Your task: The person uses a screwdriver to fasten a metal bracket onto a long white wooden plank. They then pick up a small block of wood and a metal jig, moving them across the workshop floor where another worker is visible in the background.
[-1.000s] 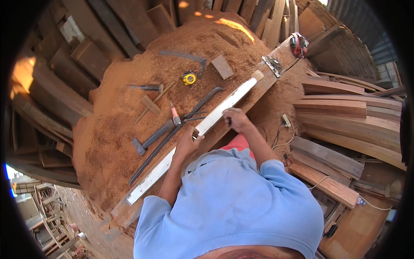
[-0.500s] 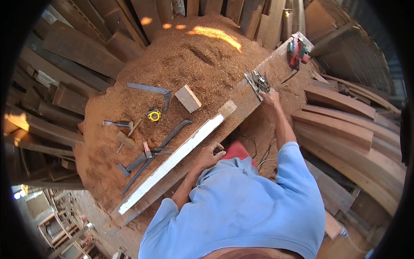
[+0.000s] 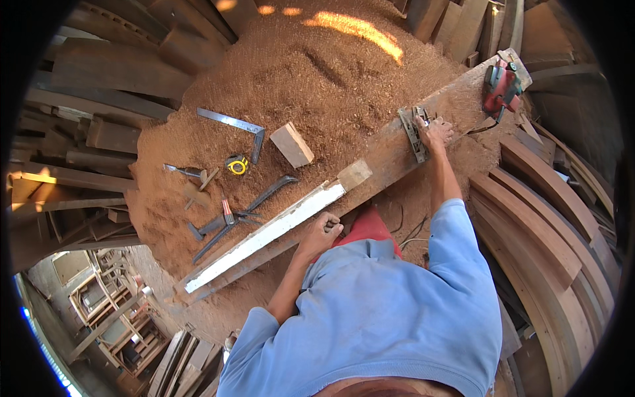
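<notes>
My right hand (image 3: 436, 134) reaches over a long plank (image 3: 383, 152), its fingers spread across some small grey metal pieces beside a flat metal bar (image 3: 415, 140). What exactly the pieces are is too small to tell. My left hand (image 3: 322, 231) rests by the plank's near edge, close to my lap, with its fingers curled; a dark gap shows between them, and its contents cannot be made out. Along the plank lies a strip of wood with a white face (image 3: 264, 241), bare at its right end. A red power tool (image 3: 501, 89) stands at the plank's far right end.
On the sawdust heap (image 3: 357, 86) lie a metal square (image 3: 231, 121), a yellow tape measure (image 3: 236, 165), a wood block (image 3: 292, 145), a marking gauge (image 3: 200, 188), a red-handled tool (image 3: 228, 212), a hammer (image 3: 210, 227) and a dark bar (image 3: 268, 198). Curved timbers (image 3: 529, 218) are stacked at right.
My right hand has moved from the near end of the metal bar up onto the small metal pieces, its fingers now spread. The bar has turned more upright. My left hand stays by the plank's edge.
</notes>
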The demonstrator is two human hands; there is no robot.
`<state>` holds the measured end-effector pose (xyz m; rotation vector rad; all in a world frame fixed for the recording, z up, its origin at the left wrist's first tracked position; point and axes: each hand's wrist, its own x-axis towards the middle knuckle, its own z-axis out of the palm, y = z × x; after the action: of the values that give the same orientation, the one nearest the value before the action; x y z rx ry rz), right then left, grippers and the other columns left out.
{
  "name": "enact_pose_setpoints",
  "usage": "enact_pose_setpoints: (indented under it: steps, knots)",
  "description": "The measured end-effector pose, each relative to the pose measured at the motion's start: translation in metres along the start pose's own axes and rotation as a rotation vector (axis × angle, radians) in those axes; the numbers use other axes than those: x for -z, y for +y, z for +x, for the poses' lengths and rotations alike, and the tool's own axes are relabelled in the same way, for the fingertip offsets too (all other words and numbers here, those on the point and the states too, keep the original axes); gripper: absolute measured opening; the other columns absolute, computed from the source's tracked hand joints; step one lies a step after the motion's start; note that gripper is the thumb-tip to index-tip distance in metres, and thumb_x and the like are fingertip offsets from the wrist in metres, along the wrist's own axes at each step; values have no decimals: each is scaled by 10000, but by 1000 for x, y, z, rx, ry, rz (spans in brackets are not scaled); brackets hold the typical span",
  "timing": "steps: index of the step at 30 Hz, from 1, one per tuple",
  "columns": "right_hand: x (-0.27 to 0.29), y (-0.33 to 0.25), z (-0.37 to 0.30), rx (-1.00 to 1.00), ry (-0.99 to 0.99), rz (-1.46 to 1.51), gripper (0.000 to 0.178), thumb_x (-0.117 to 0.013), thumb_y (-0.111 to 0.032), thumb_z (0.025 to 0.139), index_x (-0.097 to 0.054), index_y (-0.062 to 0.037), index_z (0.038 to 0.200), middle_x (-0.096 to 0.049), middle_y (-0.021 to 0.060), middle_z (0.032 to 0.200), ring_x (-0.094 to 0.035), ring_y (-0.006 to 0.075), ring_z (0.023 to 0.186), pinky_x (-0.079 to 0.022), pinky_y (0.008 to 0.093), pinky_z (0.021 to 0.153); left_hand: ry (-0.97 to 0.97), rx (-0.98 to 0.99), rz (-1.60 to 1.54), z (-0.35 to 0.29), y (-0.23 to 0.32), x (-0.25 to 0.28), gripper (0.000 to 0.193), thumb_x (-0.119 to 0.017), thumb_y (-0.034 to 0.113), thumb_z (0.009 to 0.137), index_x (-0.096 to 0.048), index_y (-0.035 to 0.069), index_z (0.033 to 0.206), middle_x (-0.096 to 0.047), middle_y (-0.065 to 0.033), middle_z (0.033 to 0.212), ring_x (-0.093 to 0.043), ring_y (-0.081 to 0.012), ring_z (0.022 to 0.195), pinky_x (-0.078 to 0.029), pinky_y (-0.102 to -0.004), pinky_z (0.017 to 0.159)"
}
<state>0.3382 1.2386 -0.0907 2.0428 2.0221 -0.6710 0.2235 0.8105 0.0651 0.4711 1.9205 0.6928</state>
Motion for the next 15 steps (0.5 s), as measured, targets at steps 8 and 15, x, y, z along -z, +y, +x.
enact_pose_setpoints:
  steps: [8,15]
  knots:
    - [-14,-10,-40,137,63,-157,1106,-821,-598,784,-315,20,1548,-445,249,1467,-440,463,1350,-413,548,1109,-87,16,-50,20,15,-27,254,-739,199,953,-664,2,1094,-737,-117,977,-703,-163,833,-570,-327,771]
    - [-4,-7,-25,125,-29,-144,881,-808,-563,815,-454,-4,1397,-513,248,1373,-540,459,1260,-493,541,1029,-69,-5,23,40,29,-15,296,-739,254,956,-667,7,1103,-740,-109,945,-704,-183,838,-574,-351,775]
